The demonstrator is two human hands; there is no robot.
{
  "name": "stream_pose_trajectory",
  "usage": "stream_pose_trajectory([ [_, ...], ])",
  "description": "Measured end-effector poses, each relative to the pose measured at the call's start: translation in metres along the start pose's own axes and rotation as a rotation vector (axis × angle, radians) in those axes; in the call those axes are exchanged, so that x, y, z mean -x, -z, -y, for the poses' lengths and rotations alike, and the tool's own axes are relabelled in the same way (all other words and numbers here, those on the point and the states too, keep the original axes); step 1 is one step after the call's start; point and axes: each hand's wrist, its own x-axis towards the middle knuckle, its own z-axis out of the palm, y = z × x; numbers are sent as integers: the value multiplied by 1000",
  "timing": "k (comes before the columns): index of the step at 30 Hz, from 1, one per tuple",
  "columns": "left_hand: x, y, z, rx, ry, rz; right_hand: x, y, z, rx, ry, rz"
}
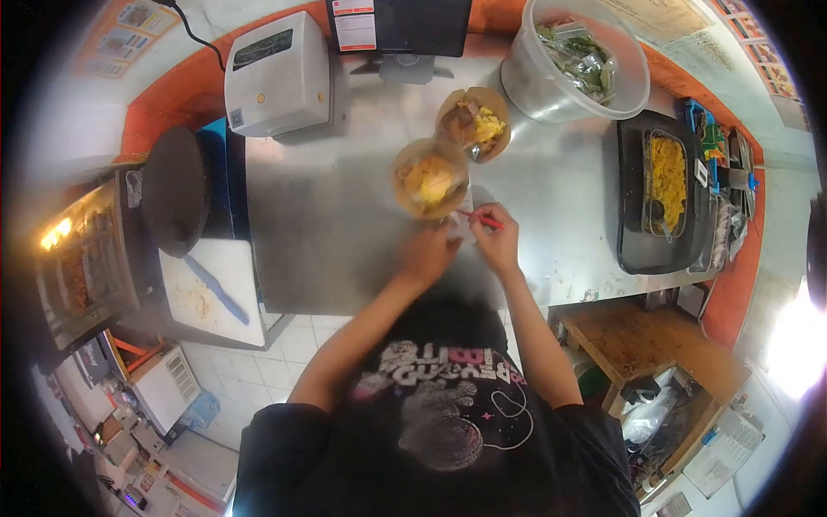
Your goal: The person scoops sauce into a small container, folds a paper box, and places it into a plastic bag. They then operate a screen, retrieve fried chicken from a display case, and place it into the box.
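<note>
Counter: metal work surface (362, 207), spanning the middle of the view.
Shirt: black (448, 379); pink and white lettering, upside down in view; one word appears to be "BEYOND", the rest is unclear.
Tub: clear plastic (525, 82), at the rear right; contains bagged green leaves (586, 65).
Tray: black (633, 241), at the right; carries a wire basket (668, 226) of yellow food (668, 181).
Printer: white unit (280, 73), at the rear left; dark window on top, small label markings illegible.
Screen: black display (422, 26), at the rear; white and orange panel, text too small to read.
Board: white cutting board (185, 306), at the left; a blue knife (217, 289) lies on it.
Bowls: two brown, round. Front bowl (402, 194) is blurred, with yellow and pale food; rear bowl (446, 116) holds yellow and brown food. Positions: just ahead of the hands, edges meeting or overlapping in view.
Left hand: (431, 254) blurred, near the front bowl and paper; finger state and contact cannot be determined.
Right hand: (497, 239) fingers together, clamped on the pen.
Paper: white slip (463, 226), between the hands; writing illegible.
Pen: red (488, 221), in the right hand, tip directed at the paper.
</note>
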Motion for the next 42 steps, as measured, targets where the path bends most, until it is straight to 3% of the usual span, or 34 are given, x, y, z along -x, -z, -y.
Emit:
stream_pose_trajectory([
  [5,4,6,-1,16,44,98,2,2,4,91,66,11],
  [14,4,0,8,7,-31,74,13,5,6,32,62,-9],
  [16,5,-3,10,-18,-131,-68,17,7,8,42,71,14],
  [19,5,0,8,-31,-141,-58,18,8,0,47,46,-43],
  [22,8,-1,10,-43,-143,-64,23,10,0,68,10,52],
  [25,10,-2,13,-3,-173,-114,22,11,2,107,35,-28],
  [29,11,-5,14,-5,-176,-140,27,14,3,116,69,57],
  [31,11,0,11,55,-60,12,25,14,5,114,96,48],
  [34,10,-3,12,19,-123,-100,30,17,0,120,72,67],
  [37,11,1,9,38,-102,-42,34,20,-1,57,43,131],
  [40,11,12,5,33,-132,-17,28,25,1,170,146,60],
  [42,17,22,4,14,-155,-72,20,27,-2,471,397,-40],
])
